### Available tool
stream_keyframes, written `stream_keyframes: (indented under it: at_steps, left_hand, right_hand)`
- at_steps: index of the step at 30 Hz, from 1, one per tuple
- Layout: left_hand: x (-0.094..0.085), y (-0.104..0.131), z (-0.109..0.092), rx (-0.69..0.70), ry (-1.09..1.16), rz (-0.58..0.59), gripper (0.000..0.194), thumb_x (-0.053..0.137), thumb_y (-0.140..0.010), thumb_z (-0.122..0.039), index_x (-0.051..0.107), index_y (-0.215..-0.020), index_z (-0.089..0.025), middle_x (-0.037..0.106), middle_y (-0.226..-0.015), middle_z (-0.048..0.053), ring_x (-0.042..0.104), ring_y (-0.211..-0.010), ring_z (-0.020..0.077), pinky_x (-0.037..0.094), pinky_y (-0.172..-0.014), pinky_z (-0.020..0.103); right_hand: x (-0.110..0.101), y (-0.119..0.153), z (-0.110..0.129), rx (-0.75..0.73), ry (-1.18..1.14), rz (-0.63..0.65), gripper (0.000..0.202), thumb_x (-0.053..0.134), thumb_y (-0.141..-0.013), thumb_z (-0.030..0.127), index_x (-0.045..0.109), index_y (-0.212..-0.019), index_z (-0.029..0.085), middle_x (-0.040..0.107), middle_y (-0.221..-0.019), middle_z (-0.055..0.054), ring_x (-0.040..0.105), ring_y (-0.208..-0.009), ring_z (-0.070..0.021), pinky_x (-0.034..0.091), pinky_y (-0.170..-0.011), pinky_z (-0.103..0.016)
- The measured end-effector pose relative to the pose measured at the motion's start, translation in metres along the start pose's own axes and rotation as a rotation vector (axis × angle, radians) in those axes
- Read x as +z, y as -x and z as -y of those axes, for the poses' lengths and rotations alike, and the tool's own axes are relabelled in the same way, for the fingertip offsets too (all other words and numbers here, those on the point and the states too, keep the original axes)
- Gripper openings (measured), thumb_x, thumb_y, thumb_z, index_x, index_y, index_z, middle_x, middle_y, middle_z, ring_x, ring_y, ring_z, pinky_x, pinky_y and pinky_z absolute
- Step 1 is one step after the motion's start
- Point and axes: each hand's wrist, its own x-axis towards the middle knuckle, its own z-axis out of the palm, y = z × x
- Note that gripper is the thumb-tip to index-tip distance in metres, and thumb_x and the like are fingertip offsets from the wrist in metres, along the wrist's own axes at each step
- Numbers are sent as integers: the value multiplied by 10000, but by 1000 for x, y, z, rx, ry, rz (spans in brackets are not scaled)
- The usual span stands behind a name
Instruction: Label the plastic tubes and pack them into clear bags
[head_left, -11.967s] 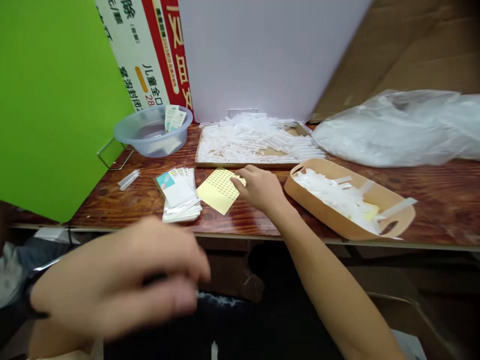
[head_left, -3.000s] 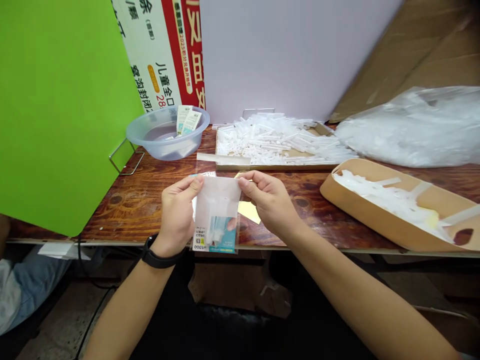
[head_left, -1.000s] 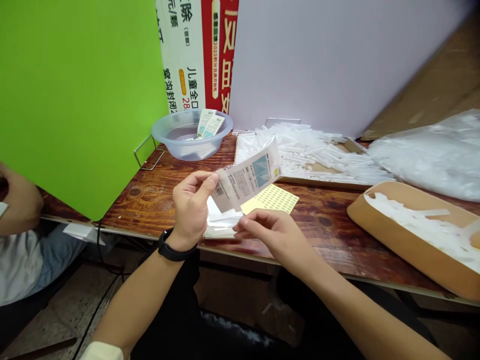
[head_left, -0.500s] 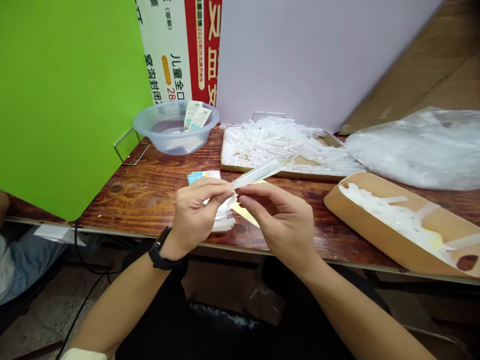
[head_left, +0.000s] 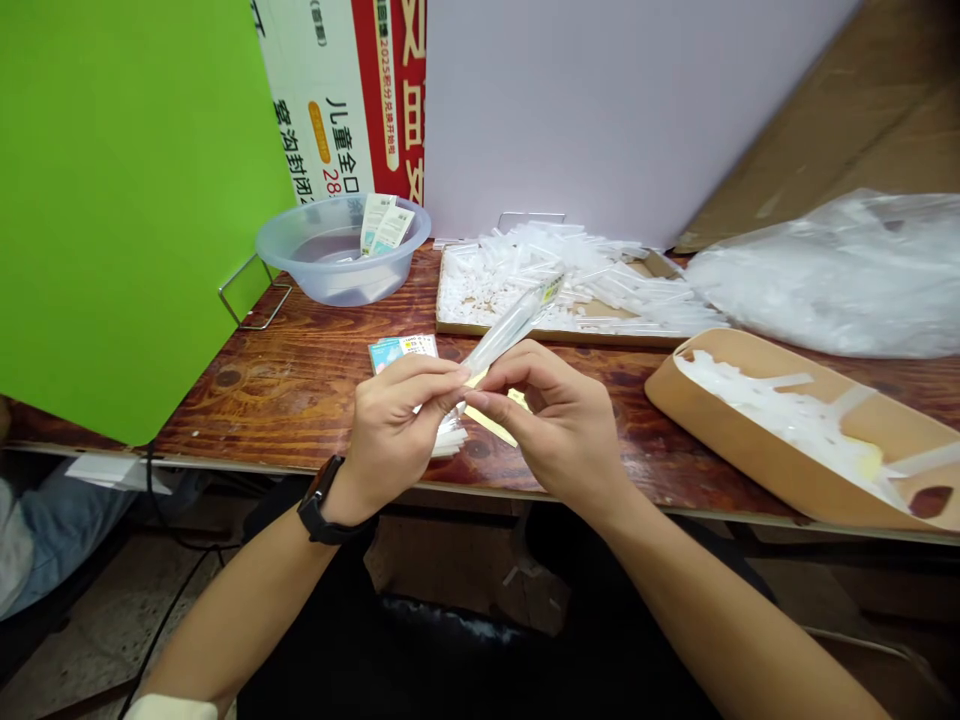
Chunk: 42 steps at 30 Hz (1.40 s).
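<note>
My left hand (head_left: 409, 410), with a black watch on its wrist, is closed in a pinch on the near end of a long clear plastic packet (head_left: 514, 320). The packet slants up and away to the right, and small yellow-green print shows at its far tip. My right hand (head_left: 559, 425) pinches at the same near end, thumb and forefinger meeting beside the left fingertips. What lies exactly between the fingers is partly hidden. Below the hands are a stack of white packets (head_left: 450, 440), a yellow paper (head_left: 491, 425) and blue-and-white printed cards (head_left: 401, 350).
Behind stands a shallow cardboard tray (head_left: 480, 327) heaped with clear plastic pieces. A tan box (head_left: 720, 440) with white pieces is at right, a large plastic bag (head_left: 832, 280) beyond it. A translucent blue basin (head_left: 337, 275) holds printed packets. A green panel (head_left: 127, 200) borders the left.
My right thumb and forefinger have closed together at the packet's near end. The packet now points more steeply upward. The whole view has shifted slightly.
</note>
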Motion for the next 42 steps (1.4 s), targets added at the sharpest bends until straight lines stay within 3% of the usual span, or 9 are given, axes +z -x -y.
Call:
stream_keyframes:
  at_steps: [7, 15, 22, 26, 28, 30, 34, 37, 42]
  left_hand:
    - [3, 0, -6, -25, -12, -46, 98, 647, -828, -158, 730, -846, -207, 719, -843, 37, 662, -804, 150, 530, -752, 282]
    - [5, 1, -10, -160, 36, -95, 76, 631, -843, -166, 687, -797, -186, 686, -801, 19, 631, -771, 126, 493, -746, 261]
    - [6, -2, -8, -260, 107, -208, 104, 585, -876, -221, 629, -796, -169, 694, -974, 50, 640, -945, 150, 495, -847, 280]
    - [4, -3, -5, -285, 101, -219, 88, 579, -867, -224, 611, -807, -168, 685, -878, 35, 636, -843, 130, 498, -770, 246]
    - [3, -3, -3, -275, 60, -142, 85, 576, -859, -214, 598, -790, -171, 668, -831, 25, 619, -801, 129, 489, -750, 248]
    - [3, -3, -4, -259, 34, -6, 78, 573, -848, -195, 585, -775, -172, 649, -805, 22, 602, -779, 131, 478, -740, 254]
    - [3, -2, -6, -246, 50, 204, 57, 555, -848, -165, 572, -794, -174, 629, -810, 25, 587, -770, 135, 459, -723, 258]
    - [3, -3, -7, -225, 39, 273, 67, 536, -861, -165, 561, -800, -172, 618, -822, 26, 578, -783, 134, 445, -732, 259]
    - [2, 0, -2, -284, 9, 411, 125, 547, -867, -213, 536, -988, -187, 626, -891, 35, 589, -789, 147, 450, -679, 253]
  right_hand:
    - [6, 4, -8, 4, -54, -57, 137, 657, -833, 248, 573, -736, 201, 562, -743, -4, 533, -714, -142, 455, -670, -290]
    - [16, 8, -9, 83, -192, -146, 122, 601, -868, 221, 527, -775, 193, 508, -774, 8, 530, -656, -110, 471, -597, -255]
    - [10, 3, -22, 120, 247, -290, 157, 601, -863, 321, 530, -791, 201, 566, -748, -7, 520, -595, -125, 448, -576, -286]
    - [-2, -2, -17, -84, 473, -337, 122, 621, -838, 286, 566, -914, 209, 603, -892, -67, 577, -758, -194, 477, -736, -374]
    - [-7, -4, -9, -194, 492, -261, 191, 657, -810, 300, 589, -967, 217, 623, -999, -105, 582, -942, -257, 458, -862, -424]
    - [-13, -7, 0, -175, 446, -50, 173, 666, -805, 311, 620, -944, 219, 658, -987, -96, 594, -964, -265, 462, -874, -417]
    - [-23, -11, 6, 168, 185, 286, 185, 619, -845, 350, 653, -772, 184, 676, -771, -38, 616, -727, -179, 497, -686, -311]
    - [-29, -14, 3, 359, -22, 344, 270, 680, -786, 421, 653, -714, 162, 659, -735, -37, 595, -685, -162, 488, -618, -282]
    - [-32, -14, -1, 499, -166, 255, 286, 731, -716, 418, 609, -687, 160, 638, -680, -23, 561, -587, -133, 457, -530, -254]
